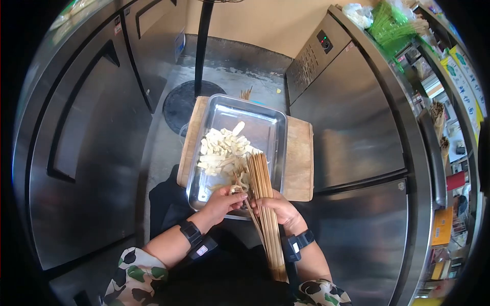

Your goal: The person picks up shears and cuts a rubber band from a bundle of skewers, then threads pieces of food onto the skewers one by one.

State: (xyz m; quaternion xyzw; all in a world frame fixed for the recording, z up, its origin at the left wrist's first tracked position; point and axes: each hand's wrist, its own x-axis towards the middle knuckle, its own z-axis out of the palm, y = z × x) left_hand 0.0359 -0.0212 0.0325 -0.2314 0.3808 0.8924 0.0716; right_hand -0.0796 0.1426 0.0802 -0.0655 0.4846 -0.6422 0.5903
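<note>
Sticks, a fat bundle of them, are sitting in the right hand, which is wrapped around the bunch with the thumb across the front. They run from about 11 o'clock, where the tips poke over the metal tray, down to 5 o'clock near the lap. Left hand is at 9 o'clock from the bundle, fingertips pinched together on what looks like a small pale piece, right by a few thinner sticks angled off the main bunch. Can't tell if that piece is actually on a stick, fingers are in the way. The tray is at 12 o'clock from the hands, on a wooden board, with a heap of pale pieces in it, mostly towards 9 o'clock. How far along? Pretty early, I'd say: loads of pieces lying loose, the big bunch looks bare, and no finished stick I can point to, though the stuff right under the fingers is too jumbled to call. Steel cabinets stand at 9 o'clock and 3 o'clock, fwiw.
</note>
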